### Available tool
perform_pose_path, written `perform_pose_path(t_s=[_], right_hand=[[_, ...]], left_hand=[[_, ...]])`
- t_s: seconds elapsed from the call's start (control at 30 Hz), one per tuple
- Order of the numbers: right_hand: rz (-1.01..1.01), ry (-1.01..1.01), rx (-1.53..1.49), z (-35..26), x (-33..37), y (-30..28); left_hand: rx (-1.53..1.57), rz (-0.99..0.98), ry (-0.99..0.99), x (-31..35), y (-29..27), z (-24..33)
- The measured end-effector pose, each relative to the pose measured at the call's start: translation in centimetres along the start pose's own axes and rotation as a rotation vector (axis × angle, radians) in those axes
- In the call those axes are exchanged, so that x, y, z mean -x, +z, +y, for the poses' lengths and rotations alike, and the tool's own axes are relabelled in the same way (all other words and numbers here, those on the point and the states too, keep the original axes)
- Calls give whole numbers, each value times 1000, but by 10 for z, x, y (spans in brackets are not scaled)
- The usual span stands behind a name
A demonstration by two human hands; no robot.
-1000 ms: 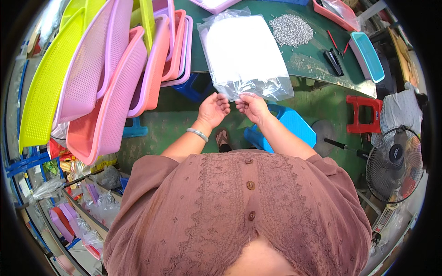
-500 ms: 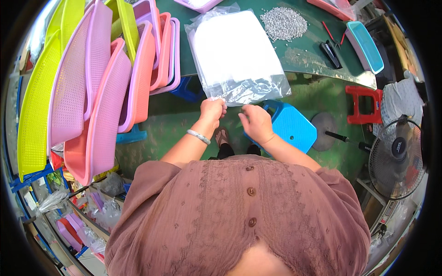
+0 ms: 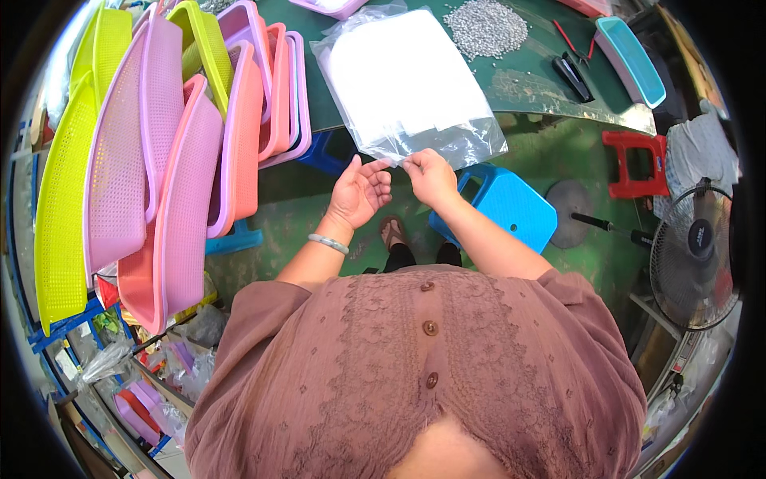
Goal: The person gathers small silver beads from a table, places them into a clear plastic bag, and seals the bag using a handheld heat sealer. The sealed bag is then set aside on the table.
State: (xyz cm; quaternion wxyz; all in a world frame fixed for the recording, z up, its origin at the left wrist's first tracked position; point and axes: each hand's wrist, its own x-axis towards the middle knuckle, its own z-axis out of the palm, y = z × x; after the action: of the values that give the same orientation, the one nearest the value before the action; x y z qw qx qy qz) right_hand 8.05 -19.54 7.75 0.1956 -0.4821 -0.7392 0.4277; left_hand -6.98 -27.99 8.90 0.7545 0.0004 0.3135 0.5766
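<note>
A clear plastic bag (image 3: pixel 482 137) with flat white contents (image 3: pixel 407 68) lies on the green table (image 3: pixel 527 92), its near edge hanging over toward me. My right hand (image 3: pixel 432 177) pinches the near edge of that bag between thumb and fingers. Just left of it, my left hand (image 3: pixel 361 193) is turned palm up, thumb out and fingers loosely apart. The fingertips of that hand come close to the bag's near left corner; whether they touch the film I cannot tell. A pale bangle circles my left wrist.
Tall stacks of pink, purple and lime baskets (image 3: pixel 191 199) rise at left. A pile of small grey pieces (image 3: pixel 485 30), a black stapler (image 3: pixel 573 77), red-handled pliers (image 3: pixel 576 44) and a teal-lined basket (image 3: pixel 630 62) occupy the table. Blue stool (image 3: pixel 511 207), red stool (image 3: pixel 637 164) and fan (image 3: pixel 696 255) stand nearby.
My left hand has opened and turned palm up, off the bag's edge it was gripping. My right hand has moved up and left and now pinches that edge.
</note>
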Motion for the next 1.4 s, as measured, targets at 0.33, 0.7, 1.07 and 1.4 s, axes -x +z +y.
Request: perform_pose_path(t_s=[0.33, 0.7, 1.07, 1.4], right_hand=[[-349, 268, 162, -14, -21, -19], [201, -833, 608, 10, -3, -25], [-121, -345, 542, 3, -39, -14], [-401, -94, 632, -7, -66, -21]], left_hand=[[-228, 453, 17, -75, -4, -27], [-418, 691, 19, -79, 14, -18], [-163, 536, 36, -79, -4, -23], [-276, 496, 141, -72, 1, -30]])
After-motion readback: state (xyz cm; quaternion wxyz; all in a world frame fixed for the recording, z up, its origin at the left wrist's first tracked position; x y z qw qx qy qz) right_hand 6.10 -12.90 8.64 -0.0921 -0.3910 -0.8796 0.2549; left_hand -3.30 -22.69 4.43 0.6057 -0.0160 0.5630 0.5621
